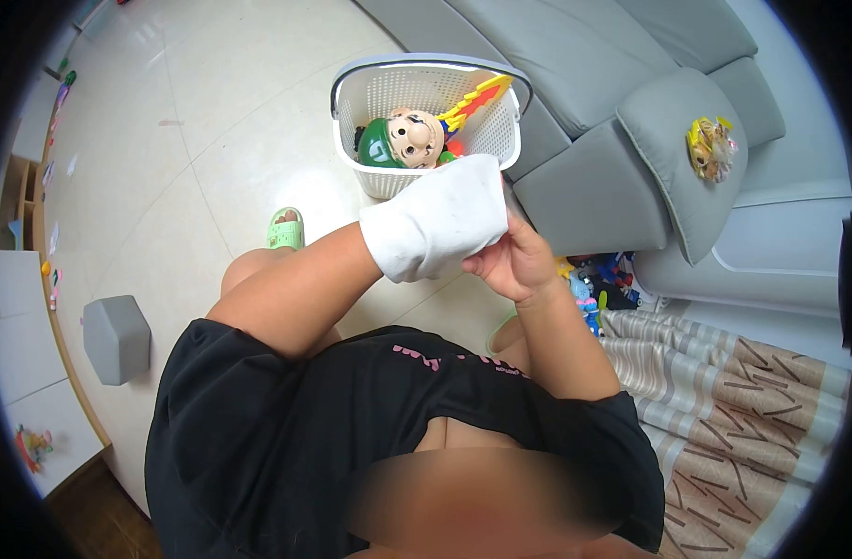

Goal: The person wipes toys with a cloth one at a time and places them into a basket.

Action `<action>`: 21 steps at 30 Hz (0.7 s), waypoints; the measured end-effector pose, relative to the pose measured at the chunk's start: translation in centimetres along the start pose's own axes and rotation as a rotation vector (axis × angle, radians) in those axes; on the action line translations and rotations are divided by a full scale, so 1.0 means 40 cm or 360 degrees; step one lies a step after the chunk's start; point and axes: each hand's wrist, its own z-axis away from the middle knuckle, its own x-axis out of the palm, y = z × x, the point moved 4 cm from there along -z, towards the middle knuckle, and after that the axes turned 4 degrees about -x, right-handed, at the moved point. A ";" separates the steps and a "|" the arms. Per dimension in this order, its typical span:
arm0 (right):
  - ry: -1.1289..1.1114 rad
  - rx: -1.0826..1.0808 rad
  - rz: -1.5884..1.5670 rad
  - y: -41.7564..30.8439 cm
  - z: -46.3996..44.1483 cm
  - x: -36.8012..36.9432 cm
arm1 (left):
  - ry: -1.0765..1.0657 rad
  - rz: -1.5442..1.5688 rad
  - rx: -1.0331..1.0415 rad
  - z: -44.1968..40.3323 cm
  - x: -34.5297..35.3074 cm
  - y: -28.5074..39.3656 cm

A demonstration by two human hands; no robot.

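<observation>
A white cloth, shaped like a sock or mitt, covers my left hand from the wrist to beyond the fingers. The hand's shape is hidden inside it, so its fingers cannot be seen. My right hand is closed on the lower right edge of the cloth, thumb and fingers pressed together. Just beyond my hands stands a white perforated basket with a grey handle. In it lie a toy mask with a green cap, a yellow and red toy and other small toys partly hidden by the cloth.
A grey sofa stands at the upper right, with a yellow package on its cushion. Colourful toys lie on the floor beside a striped curtain. To the left are a grey stool and white cabinets.
</observation>
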 end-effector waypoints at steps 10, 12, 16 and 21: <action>-0.0052 0.0144 -0.0081 0.063 -0.003 0.017 | -0.0407 -0.0026 0.0113 0.019 -0.024 -0.004; 0.0031 0.0118 -0.0097 0.064 -0.013 0.012 | -0.0263 -0.0032 -0.0120 0.027 -0.019 -0.027; 0.0444 -0.0066 0.0361 0.017 -0.040 -0.058 | -0.0283 0.0116 -0.0353 0.041 -0.046 -0.065; 0.1084 -0.0396 0.1678 -0.145 -0.112 -0.079 | -0.0167 0.0046 -0.0444 0.054 -0.094 -0.068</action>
